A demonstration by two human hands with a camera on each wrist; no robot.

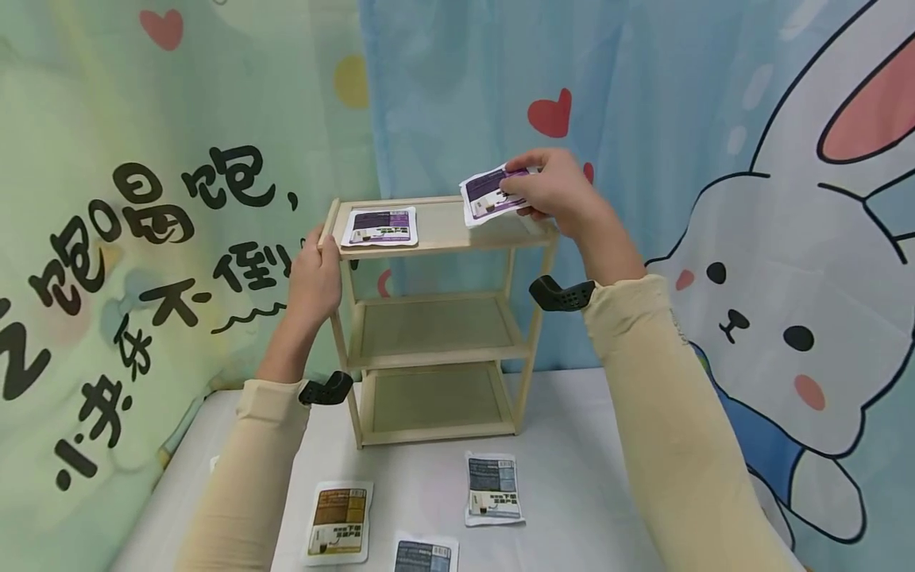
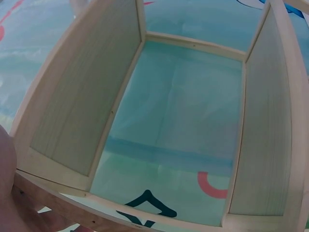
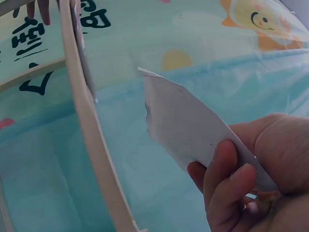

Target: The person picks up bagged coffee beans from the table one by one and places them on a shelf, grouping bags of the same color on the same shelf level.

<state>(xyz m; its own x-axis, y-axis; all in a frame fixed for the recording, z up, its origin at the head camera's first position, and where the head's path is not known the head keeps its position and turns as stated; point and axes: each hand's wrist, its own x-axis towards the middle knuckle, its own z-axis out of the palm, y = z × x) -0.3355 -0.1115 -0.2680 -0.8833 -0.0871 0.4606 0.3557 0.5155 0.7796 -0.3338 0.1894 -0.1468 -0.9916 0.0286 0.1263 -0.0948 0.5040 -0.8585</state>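
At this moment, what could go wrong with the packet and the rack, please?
The right hand holds the packet near one end, so it might slip from the grip. The left hand holds the rack at its top left; a pull there could perhaps tip it.

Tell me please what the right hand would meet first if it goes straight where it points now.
Probably the top shelf: the held packet in the right hand would touch it. The shelved packet lies farther left; the hand's height is unclear.

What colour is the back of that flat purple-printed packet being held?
The packet's back looks plain greyish white, clearest in the right wrist view.
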